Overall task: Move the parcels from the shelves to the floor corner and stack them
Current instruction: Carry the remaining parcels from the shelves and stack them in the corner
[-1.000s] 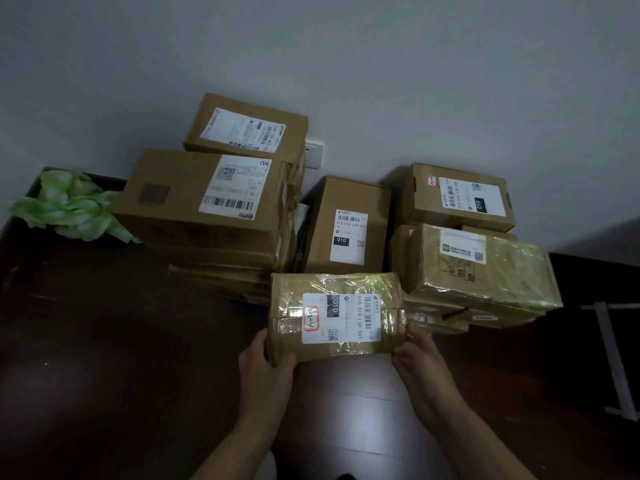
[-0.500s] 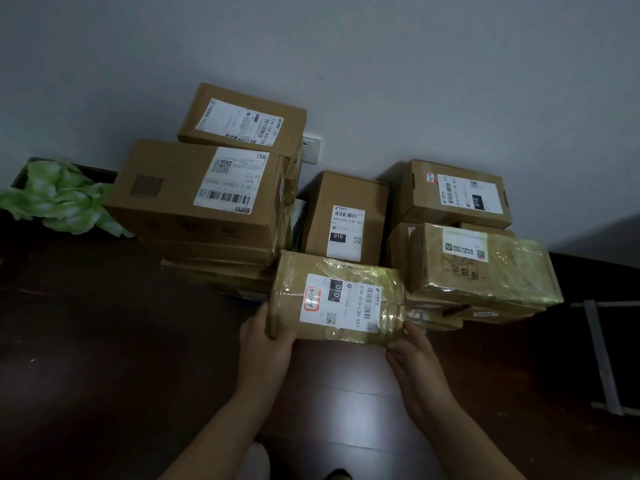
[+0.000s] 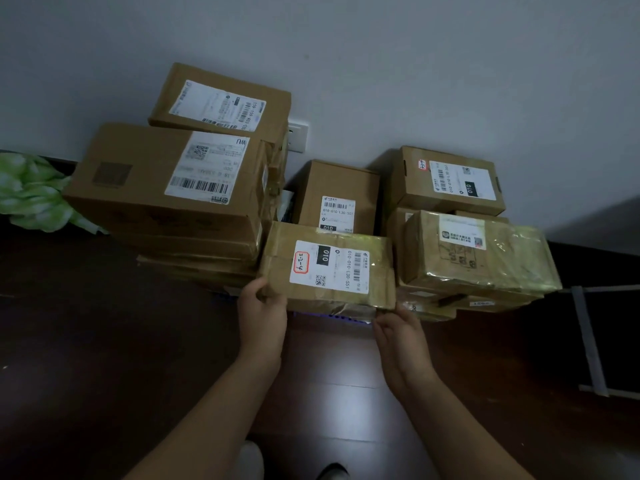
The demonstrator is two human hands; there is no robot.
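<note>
Parcels of brown cardboard stand stacked on the dark wooden floor, against the grey wall. The largest is the big box topping the left stack, its label facing up. A flatter box sits higher and farther back, by the wall. On the right stack we see a glossy tape-wrapped box, with a smaller labelled box behind it near the wall.

Close between the two stacks we hold the taped parcel, marked 010 on its white label. We cannot tell whether it rests on anything below. Just beyond it stands an upright box.

Our left hand grips the taped parcel's near left corner, thumb on top. Our right hand has its fingers curled at the near right bottom corner, touching it.

A green cloth lies at the far left, and a white wall socket shows behind the left stack.
</note>
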